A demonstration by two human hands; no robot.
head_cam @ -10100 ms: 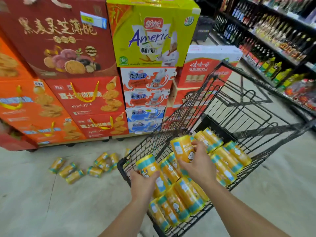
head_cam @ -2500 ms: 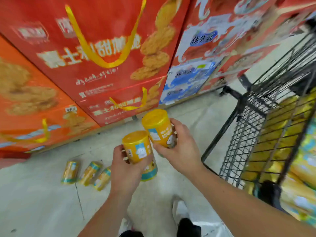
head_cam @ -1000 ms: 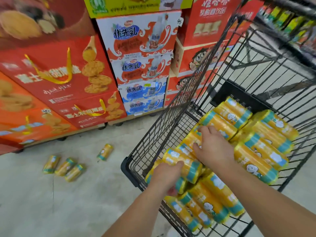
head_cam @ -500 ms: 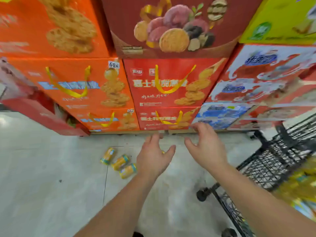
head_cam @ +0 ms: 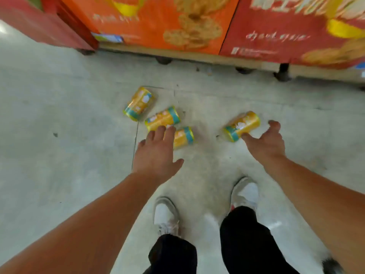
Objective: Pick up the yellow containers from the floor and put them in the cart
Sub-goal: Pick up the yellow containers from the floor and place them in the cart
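finding 1, location: four yellow containers [head_cam: 164,119] lie on their sides on the floor [head_cam: 59,115], just in front of your shoes [head_cam: 166,214] and below the orange carton [head_cam: 167,22] and the red carton [head_cam: 296,26]. the cart is not in view.

finding 2, orientation: the far-left container [head_cam: 139,103] has its long axis running from near-left to far-right, teal band at the near end. the middle container [head_cam: 158,120] lies closer to crosswise, teal band to the right. the near container [head_cam: 184,137] lies likewise, band to the right, its left part hidden by your fingers. these three sit close together. the lone container [head_cam: 242,125] lies apart on the right, axis near-left to far-right, band at the near-left end.

finding 3, hands: your left hand [head_cam: 156,153] is spread flat, palm down, and holds nothing. its fingertips overlap the middle and near containers, and contact cannot be told. your right hand [head_cam: 264,141] is splayed wide, thumb beside the lone container's banded end and fingers curved past its far end, not closed on it.

assessment: the spread suits the load. each hand appears set to span a cylinder across its width, one per hand. i judge the right hand nearer to a grasp. being round and on their sides, the containers may roll if nudged.
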